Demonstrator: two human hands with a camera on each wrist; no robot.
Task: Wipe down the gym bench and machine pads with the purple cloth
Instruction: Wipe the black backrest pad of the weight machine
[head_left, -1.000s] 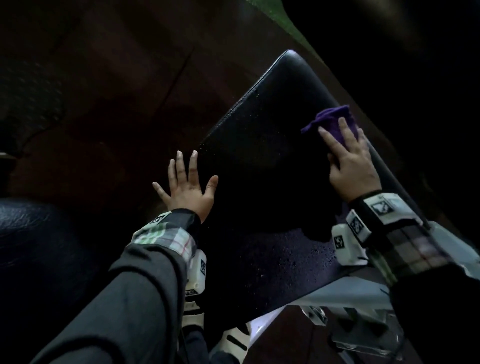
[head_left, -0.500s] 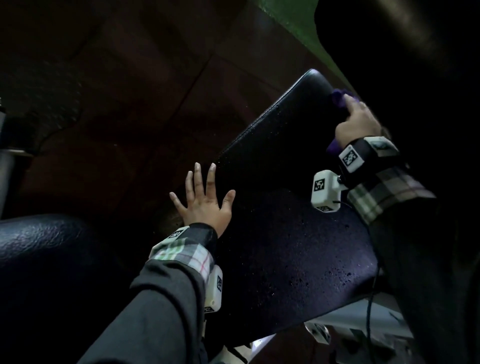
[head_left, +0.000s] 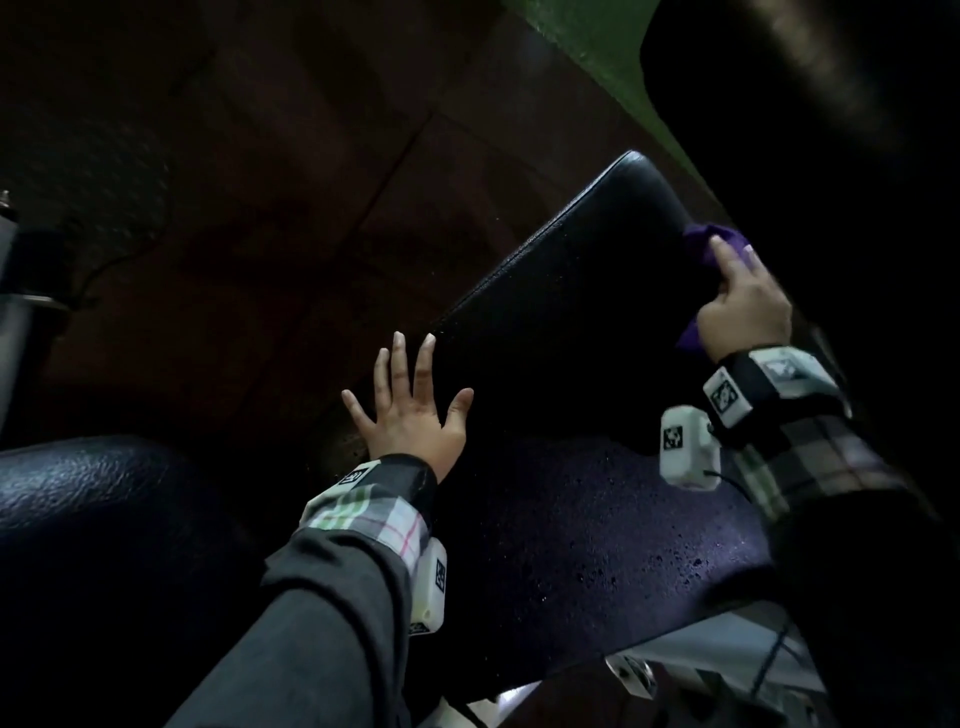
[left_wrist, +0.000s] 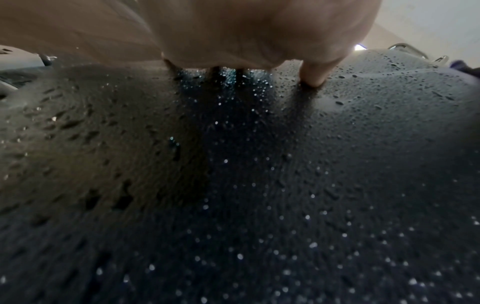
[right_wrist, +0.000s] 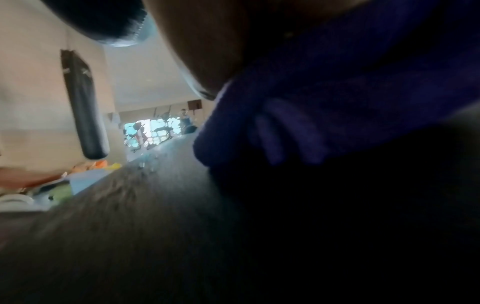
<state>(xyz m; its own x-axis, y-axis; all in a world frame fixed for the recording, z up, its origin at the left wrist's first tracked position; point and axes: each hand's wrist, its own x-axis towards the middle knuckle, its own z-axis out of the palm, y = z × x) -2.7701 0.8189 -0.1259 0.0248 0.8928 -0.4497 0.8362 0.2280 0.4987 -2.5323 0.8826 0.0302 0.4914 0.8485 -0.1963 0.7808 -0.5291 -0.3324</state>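
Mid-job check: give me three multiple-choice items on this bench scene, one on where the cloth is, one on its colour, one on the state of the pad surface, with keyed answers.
1. Where is the crumpled cloth?
A. Under the left hand
B. Under the right hand, at the pad's far right edge
C. On the floor

2. What colour is that cloth?
A. Purple
B. White
C. Green

3. What is the state of the black textured bench pad near the left hand?
A. Dry and dusty
B. Torn open
C. Beaded with droplets

Answers:
1 B: the right hand holds the crumpled cloth at the far right edge of the black textured bench pad.
2 A: the cloth is purple in the head and right wrist views.
3 C: the left wrist view shows droplets all over the pad around the flat, spread left hand.
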